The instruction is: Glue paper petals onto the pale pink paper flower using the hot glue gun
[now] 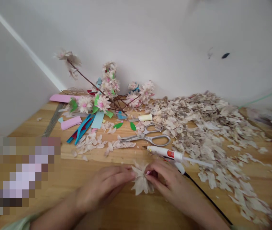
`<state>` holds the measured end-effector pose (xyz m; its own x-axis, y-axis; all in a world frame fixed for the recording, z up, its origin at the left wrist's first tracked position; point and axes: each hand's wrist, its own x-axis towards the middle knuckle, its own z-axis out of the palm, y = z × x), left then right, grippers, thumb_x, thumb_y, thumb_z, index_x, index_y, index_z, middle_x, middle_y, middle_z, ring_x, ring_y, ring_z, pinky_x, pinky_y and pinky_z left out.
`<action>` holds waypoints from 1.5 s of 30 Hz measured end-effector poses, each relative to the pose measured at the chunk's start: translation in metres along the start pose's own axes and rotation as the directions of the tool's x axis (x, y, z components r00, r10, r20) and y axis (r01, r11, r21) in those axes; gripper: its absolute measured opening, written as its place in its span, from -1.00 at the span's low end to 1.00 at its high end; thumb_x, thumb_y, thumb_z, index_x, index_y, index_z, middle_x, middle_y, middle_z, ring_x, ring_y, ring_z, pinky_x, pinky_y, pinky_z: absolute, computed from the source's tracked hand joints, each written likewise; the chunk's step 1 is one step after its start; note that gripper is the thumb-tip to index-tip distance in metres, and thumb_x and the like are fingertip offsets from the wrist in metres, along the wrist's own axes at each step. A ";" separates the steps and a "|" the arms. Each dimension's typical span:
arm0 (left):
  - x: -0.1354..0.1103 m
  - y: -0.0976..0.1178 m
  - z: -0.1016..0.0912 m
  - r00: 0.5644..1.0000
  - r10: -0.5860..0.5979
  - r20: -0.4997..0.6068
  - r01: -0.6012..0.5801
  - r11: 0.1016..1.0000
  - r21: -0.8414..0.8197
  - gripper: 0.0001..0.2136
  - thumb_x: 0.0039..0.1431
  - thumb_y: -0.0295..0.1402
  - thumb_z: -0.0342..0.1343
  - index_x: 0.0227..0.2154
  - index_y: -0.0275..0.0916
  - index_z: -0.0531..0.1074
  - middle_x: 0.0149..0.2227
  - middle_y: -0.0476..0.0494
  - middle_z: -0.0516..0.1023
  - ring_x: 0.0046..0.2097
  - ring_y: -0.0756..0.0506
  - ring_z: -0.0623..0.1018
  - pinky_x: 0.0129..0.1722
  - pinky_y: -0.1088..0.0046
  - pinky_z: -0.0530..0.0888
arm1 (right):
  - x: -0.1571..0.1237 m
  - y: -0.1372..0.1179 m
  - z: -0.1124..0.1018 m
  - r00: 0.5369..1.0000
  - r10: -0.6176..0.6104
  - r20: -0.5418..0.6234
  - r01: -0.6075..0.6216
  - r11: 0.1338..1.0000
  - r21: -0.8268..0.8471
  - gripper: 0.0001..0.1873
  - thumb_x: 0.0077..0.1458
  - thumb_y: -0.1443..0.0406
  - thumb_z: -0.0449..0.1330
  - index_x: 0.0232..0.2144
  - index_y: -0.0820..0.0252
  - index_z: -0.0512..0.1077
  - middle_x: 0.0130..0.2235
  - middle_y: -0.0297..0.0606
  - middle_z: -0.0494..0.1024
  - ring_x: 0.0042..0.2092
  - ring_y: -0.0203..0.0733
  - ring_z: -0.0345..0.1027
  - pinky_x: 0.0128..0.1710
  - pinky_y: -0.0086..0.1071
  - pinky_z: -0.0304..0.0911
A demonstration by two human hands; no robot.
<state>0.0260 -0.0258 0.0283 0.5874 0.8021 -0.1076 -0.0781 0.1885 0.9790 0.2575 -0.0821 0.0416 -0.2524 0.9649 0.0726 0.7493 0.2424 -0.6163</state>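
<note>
At the lower center of the frame, a left hand point(107, 183) pinches a pale flower point(142, 184) by its edge while the right hand point(168, 182) grips a pink scrap point(148, 172) over it; too firm a squeeze could tear the flower, and the glue gun point(158, 151) just beyond, if hot, could burn a straying right hand.

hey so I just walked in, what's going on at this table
A person at the wooden table is handling a pale petalled flower. The left hand holds its left edge; the right hand pinches a small pink piece at its right side. Just beyond lie a glue gun and scissors, with loose petals heaped to the right.
</note>
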 end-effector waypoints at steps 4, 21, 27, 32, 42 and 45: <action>0.001 -0.006 0.002 1.000 -0.015 0.024 0.016 0.999 -0.043 -0.62 -0.22 -0.77 0.23 -0.37 -0.16 0.58 -0.30 -0.24 0.64 -0.10 -0.17 0.59 0.19 0.20 0.22 | 0.001 -0.005 -0.003 1.000 0.008 0.029 -0.008 1.000 -0.003 -0.92 0.14 0.40 0.11 -0.36 0.14 0.38 -0.31 -0.29 0.51 -0.24 -0.17 0.35 -0.22 -0.29 0.28; 0.003 -0.006 0.011 0.942 0.250 0.223 -0.315 0.887 0.338 -0.60 0.03 -0.65 0.12 -0.11 -0.08 0.50 -0.26 -0.16 0.64 -0.16 -0.11 0.59 0.19 0.13 0.22 | 0.004 -0.012 0.000 0.999 -0.029 0.013 0.029 0.999 0.028 -0.89 0.10 0.43 0.05 -0.41 0.17 0.32 -0.37 -0.28 0.44 -0.30 -0.22 0.32 -0.29 -0.35 0.28; 0.009 -0.014 0.008 0.775 0.500 0.387 -0.631 0.647 0.427 -0.43 0.09 -0.65 0.07 0.13 0.00 0.24 -0.23 -0.06 0.60 -0.19 -0.05 0.58 0.11 0.17 0.37 | 0.005 -0.010 0.000 0.999 -0.046 0.007 0.046 0.998 0.040 -0.88 0.10 0.46 0.07 -0.39 0.15 0.30 -0.37 -0.31 0.43 -0.30 -0.23 0.30 -0.30 -0.37 0.27; 0.013 -0.019 0.006 0.683 0.523 0.509 -0.728 0.435 0.530 -0.32 0.15 -0.63 0.00 0.25 -0.02 -0.09 -0.24 -0.05 0.54 -0.18 -0.02 0.54 0.11 0.22 0.38 | 0.004 -0.009 0.001 0.997 -0.081 -0.014 0.081 0.996 0.039 -0.87 0.09 0.48 0.09 -0.39 0.16 0.30 -0.37 -0.31 0.42 -0.30 -0.23 0.30 -0.29 -0.37 0.28; 0.003 -0.010 0.004 0.734 0.530 0.424 -0.668 0.454 0.590 -0.22 -0.13 -0.64 0.01 0.22 -0.14 -0.04 -0.04 -0.21 0.43 0.07 -0.21 0.40 0.22 0.01 0.13 | 0.004 -0.006 0.003 0.984 -0.136 -0.116 0.134 0.991 -0.022 -0.87 0.10 0.46 0.08 -0.40 0.15 0.29 -0.40 -0.32 0.43 -0.33 -0.23 0.30 -0.34 -0.39 0.25; 0.001 -0.012 0.005 0.762 0.591 0.265 -0.607 0.508 0.611 -0.28 -0.09 -0.63 0.02 0.19 -0.16 -0.01 -0.06 -0.19 0.38 0.06 -0.19 0.37 0.24 0.00 0.04 | 0.004 -0.004 0.008 0.963 -0.176 -0.206 0.160 0.983 -0.092 -0.87 0.12 0.46 0.05 -0.40 0.15 0.29 -0.41 -0.31 0.42 -0.35 -0.21 0.30 -0.37 -0.38 0.22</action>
<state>0.0320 -0.0300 0.0170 0.6146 0.5722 0.5430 0.0962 -0.7376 0.6684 0.2490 -0.0802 0.0381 -0.2485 0.9072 0.3396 0.7527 0.4015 -0.5218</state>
